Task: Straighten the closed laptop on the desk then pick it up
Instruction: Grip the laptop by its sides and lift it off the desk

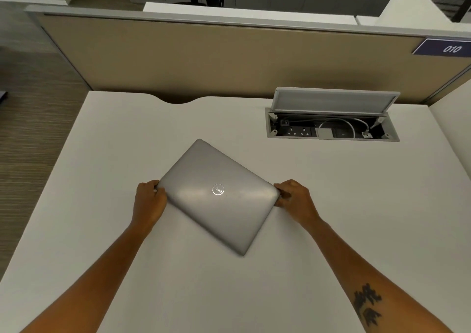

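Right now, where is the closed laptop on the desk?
In the head view, the laptop lies skewed at the middle of the desk, between the left hand and right hand, nearer than the open cable box.

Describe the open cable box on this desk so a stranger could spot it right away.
On the white desk, look to the far right corner below the tan divider. The cable box is a grey recessed tray, its lid flipped up, holding sockets and a looped white cable, unlike the flat silver laptop.

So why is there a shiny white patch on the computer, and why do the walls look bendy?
Head view: ceiling light glares off the closed laptop lid around its logo; the wide-angle lens bows the partition and desk edges; the picture looks slightly soft.
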The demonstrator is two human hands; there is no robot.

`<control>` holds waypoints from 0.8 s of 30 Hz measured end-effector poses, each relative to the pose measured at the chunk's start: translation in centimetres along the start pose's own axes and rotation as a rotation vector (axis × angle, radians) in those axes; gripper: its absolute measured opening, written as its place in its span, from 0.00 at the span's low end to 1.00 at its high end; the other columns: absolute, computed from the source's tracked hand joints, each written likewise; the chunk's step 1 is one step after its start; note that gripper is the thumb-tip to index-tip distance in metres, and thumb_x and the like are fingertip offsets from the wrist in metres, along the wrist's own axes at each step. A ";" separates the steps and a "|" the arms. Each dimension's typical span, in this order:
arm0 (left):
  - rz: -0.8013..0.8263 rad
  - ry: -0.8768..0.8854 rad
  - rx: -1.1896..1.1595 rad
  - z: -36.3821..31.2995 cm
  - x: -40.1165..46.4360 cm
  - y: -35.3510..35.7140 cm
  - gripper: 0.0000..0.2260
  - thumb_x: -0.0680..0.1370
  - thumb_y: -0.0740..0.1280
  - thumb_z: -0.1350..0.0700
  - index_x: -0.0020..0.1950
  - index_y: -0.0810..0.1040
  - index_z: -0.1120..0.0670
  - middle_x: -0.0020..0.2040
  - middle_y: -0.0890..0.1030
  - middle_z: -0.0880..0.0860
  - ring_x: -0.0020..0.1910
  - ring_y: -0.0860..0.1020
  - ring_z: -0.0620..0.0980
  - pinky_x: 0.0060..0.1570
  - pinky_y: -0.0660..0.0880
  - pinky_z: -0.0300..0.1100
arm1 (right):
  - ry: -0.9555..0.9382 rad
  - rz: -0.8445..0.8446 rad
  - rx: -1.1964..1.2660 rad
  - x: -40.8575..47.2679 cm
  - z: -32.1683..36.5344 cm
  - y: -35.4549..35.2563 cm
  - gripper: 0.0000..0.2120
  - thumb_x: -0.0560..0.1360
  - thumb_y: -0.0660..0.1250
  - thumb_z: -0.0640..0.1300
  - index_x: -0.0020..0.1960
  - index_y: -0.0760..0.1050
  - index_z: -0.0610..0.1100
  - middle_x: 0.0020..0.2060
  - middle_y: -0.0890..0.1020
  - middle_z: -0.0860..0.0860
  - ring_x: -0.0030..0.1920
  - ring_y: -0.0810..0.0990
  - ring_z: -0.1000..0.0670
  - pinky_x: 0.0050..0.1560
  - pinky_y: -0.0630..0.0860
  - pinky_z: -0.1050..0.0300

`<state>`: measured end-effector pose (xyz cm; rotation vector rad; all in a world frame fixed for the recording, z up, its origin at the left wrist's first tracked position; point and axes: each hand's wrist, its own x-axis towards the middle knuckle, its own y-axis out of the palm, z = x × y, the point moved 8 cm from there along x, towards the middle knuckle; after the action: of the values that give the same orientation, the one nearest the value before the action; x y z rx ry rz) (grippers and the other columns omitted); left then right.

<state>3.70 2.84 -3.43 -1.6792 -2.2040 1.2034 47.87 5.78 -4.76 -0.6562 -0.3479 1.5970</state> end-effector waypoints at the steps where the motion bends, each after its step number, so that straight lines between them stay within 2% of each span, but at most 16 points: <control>1: -0.002 -0.004 -0.007 0.3 -0.4 0.0 0.12 0.78 0.58 0.59 0.48 0.82 0.57 0.49 0.80 0.64 0.37 0.77 0.53 0.34 0.70 0.43 | 0.007 0.000 0.001 0.3 -0.1 -0.2 0.21 0.70 0.81 0.27 0.62 0.85 0.34 0.52 0.82 0.35 0.48 0.84 0.46 0.47 0.80 0.72; 3: -0.012 -0.002 -0.008 0.5 -1.2 0.0 0.12 0.79 0.59 0.59 0.48 0.82 0.61 0.46 0.80 0.67 0.36 0.76 0.53 0.35 0.69 0.42 | 0.012 0.000 0.004 0.7 0.1 -0.6 0.21 0.70 0.80 0.26 0.62 0.85 0.33 0.52 0.81 0.34 0.47 0.84 0.49 0.47 0.82 0.68; 4: -0.020 -0.001 -0.008 0.5 -1.7 0.1 0.12 0.80 0.59 0.60 0.47 0.81 0.64 0.45 0.80 0.68 0.36 0.75 0.52 0.36 0.69 0.42 | 0.006 0.004 0.000 0.8 0.2 -0.7 0.21 0.70 0.80 0.25 0.62 0.85 0.33 0.51 0.81 0.35 0.47 0.85 0.50 0.49 0.85 0.63; 6: -0.040 0.001 0.003 0.2 -2.3 0.0 0.11 0.82 0.60 0.60 0.48 0.80 0.63 0.46 0.79 0.64 0.38 0.76 0.51 0.37 0.71 0.43 | -0.010 -0.008 -0.020 1.0 0.5 -0.9 0.21 0.68 0.81 0.25 0.60 0.86 0.35 0.51 0.83 0.36 0.49 0.86 0.43 0.55 0.87 0.46; 7: -0.049 0.003 0.010 0.1 -2.5 -0.1 0.10 0.83 0.61 0.59 0.49 0.81 0.61 0.48 0.79 0.60 0.40 0.76 0.51 0.39 0.72 0.44 | -0.005 -0.012 -0.023 0.9 0.6 -1.0 0.21 0.67 0.81 0.25 0.59 0.87 0.36 0.50 0.83 0.37 0.50 0.86 0.40 0.56 0.86 0.43; 9: -0.067 0.014 0.013 -0.3 -2.4 -0.3 0.10 0.84 0.63 0.56 0.50 0.81 0.60 0.48 0.80 0.59 0.43 0.78 0.56 0.46 0.77 0.50 | 0.031 -0.037 -0.035 0.7 0.4 -1.0 0.21 0.66 0.82 0.26 0.58 0.87 0.36 0.50 0.84 0.38 0.48 0.86 0.42 0.57 0.86 0.46; 11: -0.072 0.027 0.042 -0.6 -1.8 -0.4 0.11 0.84 0.63 0.54 0.44 0.78 0.57 0.43 0.80 0.61 0.43 0.78 0.60 0.51 0.79 0.58 | 0.084 -0.071 -0.038 0.3 -0.1 -0.9 0.22 0.67 0.82 0.27 0.60 0.87 0.36 0.52 0.85 0.39 0.45 0.85 0.49 0.55 0.84 0.60; 12: -0.068 0.032 0.062 -0.8 -1.5 -0.3 0.12 0.84 0.63 0.53 0.43 0.76 0.56 0.42 0.81 0.62 0.44 0.79 0.61 0.53 0.78 0.58 | 0.111 -0.088 -0.020 0.0 -0.3 -0.7 0.21 0.69 0.80 0.26 0.61 0.86 0.36 0.54 0.85 0.40 0.45 0.84 0.52 0.51 0.82 0.69; 13: -0.062 0.036 0.083 -1.1 -1.1 -0.2 0.12 0.84 0.63 0.52 0.43 0.76 0.55 0.43 0.83 0.63 0.45 0.80 0.63 0.55 0.77 0.58 | 0.151 -0.102 0.015 -0.4 -0.4 -0.4 0.21 0.71 0.77 0.25 0.63 0.85 0.36 0.56 0.84 0.40 0.46 0.84 0.53 0.47 0.80 0.73; 15: -0.030 0.043 0.101 -1.9 -0.3 0.2 0.13 0.83 0.64 0.49 0.46 0.81 0.56 0.48 0.85 0.64 0.51 0.81 0.65 0.58 0.78 0.57 | 0.226 -0.152 0.091 -1.4 -0.3 0.1 0.21 0.75 0.71 0.25 0.65 0.84 0.39 0.58 0.82 0.42 0.51 0.85 0.48 0.47 0.82 0.69; 16: -0.015 0.039 0.102 -2.4 0.2 0.5 0.15 0.83 0.64 0.48 0.52 0.84 0.57 0.52 0.86 0.63 0.56 0.81 0.65 0.60 0.78 0.58 | 0.257 -0.180 0.118 -2.0 -0.1 0.3 0.21 0.76 0.68 0.26 0.64 0.84 0.41 0.57 0.81 0.44 0.52 0.85 0.47 0.50 0.82 0.66; 18: 0.009 0.014 0.139 -3.5 1.0 1.0 0.20 0.82 0.65 0.45 0.63 0.84 0.58 0.58 0.85 0.59 0.62 0.80 0.64 0.63 0.77 0.59 | 0.301 -0.212 0.161 -3.4 0.8 1.0 0.20 0.75 0.60 0.29 0.56 0.84 0.45 0.50 0.82 0.47 0.48 0.81 0.50 0.47 0.76 0.64; 19: 0.016 0.011 0.166 -4.1 1.4 1.2 0.20 0.82 0.65 0.44 0.65 0.83 0.58 0.59 0.84 0.58 0.63 0.80 0.64 0.64 0.76 0.58 | 0.325 -0.221 0.193 -4.0 1.1 1.4 0.20 0.73 0.57 0.29 0.50 0.83 0.45 0.45 0.83 0.47 0.44 0.79 0.51 0.43 0.73 0.63; 21: 0.040 0.015 0.140 -5.1 2.3 1.8 0.19 0.82 0.65 0.45 0.63 0.83 0.58 0.57 0.84 0.58 0.61 0.81 0.63 0.63 0.77 0.56 | 0.407 -0.245 0.290 -5.4 1.3 2.3 0.18 0.72 0.57 0.30 0.46 0.83 0.46 0.40 0.86 0.49 0.39 0.78 0.52 0.40 0.72 0.59; 24: 0.081 0.011 0.018 -6.2 3.4 2.6 0.18 0.82 0.66 0.48 0.61 0.83 0.60 0.55 0.83 0.58 0.55 0.79 0.59 0.58 0.76 0.52 | 0.511 -0.298 0.467 -7.5 1.4 3.7 0.17 0.74 0.63 0.31 0.46 0.82 0.51 0.41 0.85 0.53 0.40 0.79 0.51 0.41 0.74 0.58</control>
<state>7.70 9.14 -2.11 -1.7800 -2.1313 1.2259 44.30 -1.89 -4.24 -0.5887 0.2889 1.1178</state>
